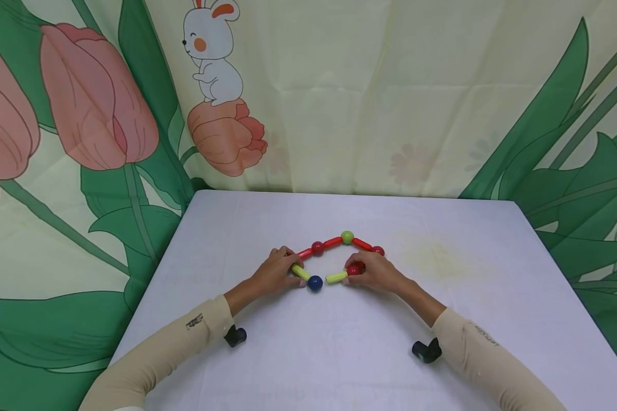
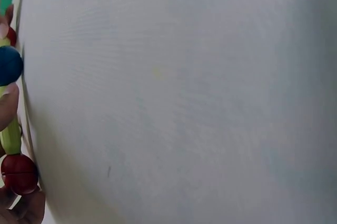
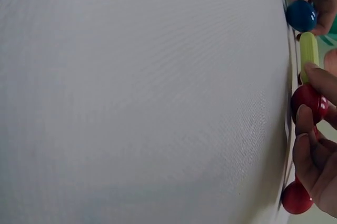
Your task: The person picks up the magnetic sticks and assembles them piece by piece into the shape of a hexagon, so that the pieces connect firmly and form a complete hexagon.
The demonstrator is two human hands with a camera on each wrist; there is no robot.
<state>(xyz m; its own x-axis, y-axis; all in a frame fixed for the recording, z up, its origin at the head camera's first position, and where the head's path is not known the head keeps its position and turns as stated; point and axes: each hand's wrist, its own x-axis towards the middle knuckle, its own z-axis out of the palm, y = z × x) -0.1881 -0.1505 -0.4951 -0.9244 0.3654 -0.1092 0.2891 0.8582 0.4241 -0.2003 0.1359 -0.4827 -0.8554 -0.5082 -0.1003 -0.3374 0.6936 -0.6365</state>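
Hands (image 1: 277, 267) (image 1: 372, 270) grip yellow rods (image 1: 300, 272); sleeve print unreadable.

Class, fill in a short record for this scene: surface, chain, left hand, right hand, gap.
surface: white table
chain: red rods, red balls, green ball at the top
left hand: holds a yellow rod tipped by the blue ball
right hand: grips a red ball with a second yellow rod
gap: between blue ball and second yellow rod
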